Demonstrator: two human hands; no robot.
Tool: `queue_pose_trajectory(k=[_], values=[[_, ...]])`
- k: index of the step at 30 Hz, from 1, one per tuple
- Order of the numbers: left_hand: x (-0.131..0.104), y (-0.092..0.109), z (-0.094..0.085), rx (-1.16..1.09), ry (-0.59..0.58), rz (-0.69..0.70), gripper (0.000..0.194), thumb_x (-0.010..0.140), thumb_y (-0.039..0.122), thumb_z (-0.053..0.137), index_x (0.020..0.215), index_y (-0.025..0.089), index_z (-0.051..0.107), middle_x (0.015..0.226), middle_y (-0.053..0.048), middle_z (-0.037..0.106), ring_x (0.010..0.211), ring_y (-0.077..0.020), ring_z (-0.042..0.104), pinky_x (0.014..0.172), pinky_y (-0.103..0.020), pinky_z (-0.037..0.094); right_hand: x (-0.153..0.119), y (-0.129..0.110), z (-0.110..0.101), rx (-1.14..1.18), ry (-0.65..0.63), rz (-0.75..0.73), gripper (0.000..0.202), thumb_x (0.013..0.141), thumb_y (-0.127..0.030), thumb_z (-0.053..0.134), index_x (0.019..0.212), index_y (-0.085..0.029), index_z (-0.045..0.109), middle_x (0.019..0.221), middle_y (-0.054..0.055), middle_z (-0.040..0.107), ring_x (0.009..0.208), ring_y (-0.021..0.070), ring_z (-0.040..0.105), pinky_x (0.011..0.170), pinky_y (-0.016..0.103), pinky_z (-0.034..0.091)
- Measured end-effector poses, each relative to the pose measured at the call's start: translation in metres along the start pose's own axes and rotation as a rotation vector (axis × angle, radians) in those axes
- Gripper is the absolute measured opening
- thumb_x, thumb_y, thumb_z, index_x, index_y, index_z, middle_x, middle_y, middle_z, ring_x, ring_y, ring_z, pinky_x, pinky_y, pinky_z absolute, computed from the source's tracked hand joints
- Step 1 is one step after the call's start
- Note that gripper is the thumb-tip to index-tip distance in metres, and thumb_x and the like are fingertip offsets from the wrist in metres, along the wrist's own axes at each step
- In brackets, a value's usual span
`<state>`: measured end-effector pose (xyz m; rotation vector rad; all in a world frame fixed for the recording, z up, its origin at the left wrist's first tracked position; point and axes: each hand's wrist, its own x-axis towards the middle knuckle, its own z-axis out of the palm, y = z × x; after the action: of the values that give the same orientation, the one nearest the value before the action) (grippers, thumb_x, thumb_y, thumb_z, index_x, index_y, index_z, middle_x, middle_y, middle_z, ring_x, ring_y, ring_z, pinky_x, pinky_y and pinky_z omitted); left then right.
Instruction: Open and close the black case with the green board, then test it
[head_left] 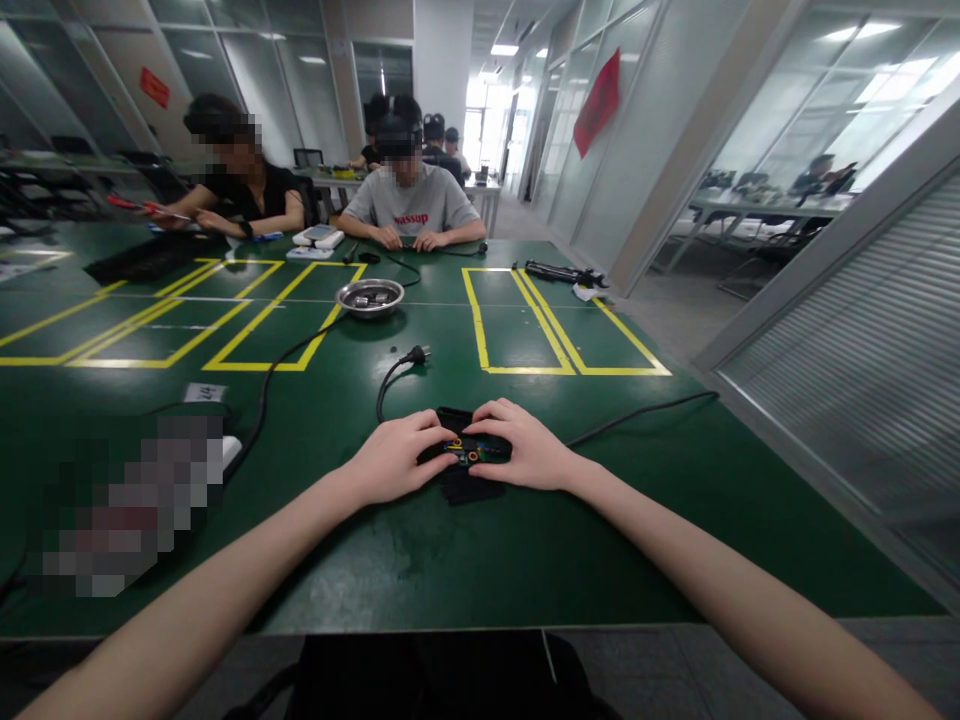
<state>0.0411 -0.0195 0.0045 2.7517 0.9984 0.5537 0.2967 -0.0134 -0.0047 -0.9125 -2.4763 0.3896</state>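
Note:
Directly in front of me, an open black casing (495, 449) shows coloured wires and small brass-coloured parts inside. My left hand (401, 455) grips its left end between thumb and fingers. The other end is held by my right hand (529, 445), with the fingers curled over it. Under and behind the casing lies a dark pad or piece (471, 489), partly hidden by my hands. A black cord with a plug (416, 355) curves out beyond my left hand. Another black cord (645, 408) runs off to the right from beside my right hand.
A metal bowl (370, 298) with small metal parts stands on the green table (600, 540), near yellow tape outlines. A blurred-out object (139, 510) lies at left beside a cable. Black tools (562, 273) rest at the far right. Two people work across the table.

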Motion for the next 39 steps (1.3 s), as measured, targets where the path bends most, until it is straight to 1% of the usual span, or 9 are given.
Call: queue_pose_trajectory(k=[3,9,13,18,21,29,35,37,39], values=[[0.001,0.0,0.0,0.005,-0.003,-0.006,0.025,0.104,0.036,0.055,0.113,0.02,0.072,0.102,-0.005,0.067,0.087,-0.0182,0.067,0.077,-0.028,0.054,0.0,0.002,0.0,0.034,0.051,0.005,0.033,0.082,-0.037,0.084,0.108,-0.02,0.072,0.108,0.009,0.067,0.099,0.0257,0.063,0.089,0.043,0.054],[0.002,-0.004,0.001,0.023,0.021,0.015,0.018,0.101,0.023,0.058,0.11,0.018,0.072,0.101,-0.006,0.07,0.092,-0.0198,0.066,0.081,-0.03,0.054,-0.002,0.002,-0.002,0.116,0.045,0.052,0.026,0.08,-0.02,0.079,0.103,-0.022,0.066,0.107,0.007,0.065,0.1,0.0251,0.061,0.091,0.042,0.052],[0.001,-0.005,0.001,0.01,0.05,-0.009,0.018,0.098,0.023,0.061,0.113,0.019,0.071,0.105,-0.006,0.069,0.094,-0.0195,0.068,0.081,-0.029,0.056,0.0,-0.007,0.005,0.034,0.065,0.096,0.028,0.081,-0.026,0.08,0.102,-0.021,0.062,0.108,0.008,0.063,0.099,0.0264,0.06,0.088,0.043,0.051],[0.0,-0.004,0.003,-0.013,0.08,-0.047,0.032,0.097,0.025,0.064,0.128,0.022,0.066,0.13,-0.008,0.064,0.103,-0.0206,0.07,0.087,-0.032,0.058,0.0,-0.015,0.011,-0.052,0.087,0.122,0.028,0.083,-0.027,0.076,0.104,-0.021,0.059,0.108,0.009,0.062,0.099,0.0272,0.058,0.087,0.043,0.05],[0.001,-0.004,0.004,-0.03,0.078,-0.039,0.031,0.098,0.025,0.063,0.128,0.021,0.066,0.125,-0.008,0.068,0.109,-0.0223,0.069,0.091,-0.033,0.058,0.0,-0.015,0.01,-0.073,0.069,0.117,0.024,0.081,-0.025,0.074,0.097,-0.021,0.057,0.105,0.008,0.061,0.097,0.0264,0.057,0.085,0.042,0.049],[0.003,-0.008,0.003,-0.086,0.073,0.084,0.018,0.1,0.02,0.059,0.112,0.019,0.072,0.11,-0.006,0.075,0.1,-0.0196,0.071,0.087,-0.029,0.056,0.001,-0.019,0.01,-0.114,0.088,0.146,0.025,0.077,-0.028,0.075,0.091,-0.022,0.055,0.103,0.007,0.061,0.094,0.0255,0.056,0.082,0.04,0.049],[0.003,-0.012,0.003,-0.064,0.076,0.099,0.018,0.1,0.021,0.06,0.112,0.02,0.073,0.111,-0.006,0.073,0.1,-0.0197,0.071,0.086,-0.03,0.056,0.003,-0.022,0.016,-0.081,0.112,0.169,0.026,0.08,-0.028,0.073,0.1,-0.022,0.058,0.11,0.009,0.061,0.1,0.0273,0.059,0.087,0.042,0.051],[0.002,-0.015,0.002,-0.059,0.091,0.086,0.018,0.1,0.023,0.061,0.113,0.02,0.072,0.115,-0.007,0.071,0.098,-0.0191,0.071,0.085,-0.029,0.057,0.003,-0.021,0.014,-0.051,0.128,0.162,0.027,0.082,-0.029,0.071,0.105,-0.022,0.057,0.114,0.009,0.06,0.104,0.027,0.061,0.09,0.042,0.051],[0.001,-0.017,0.001,-0.072,0.112,0.07,0.018,0.1,0.026,0.062,0.113,0.021,0.072,0.117,-0.007,0.069,0.096,-0.0183,0.071,0.083,-0.029,0.057,0.001,-0.019,0.009,-0.022,0.141,0.166,0.028,0.085,-0.03,0.069,0.109,-0.022,0.056,0.119,0.009,0.058,0.098,0.024,0.063,0.086,0.039,0.052]])
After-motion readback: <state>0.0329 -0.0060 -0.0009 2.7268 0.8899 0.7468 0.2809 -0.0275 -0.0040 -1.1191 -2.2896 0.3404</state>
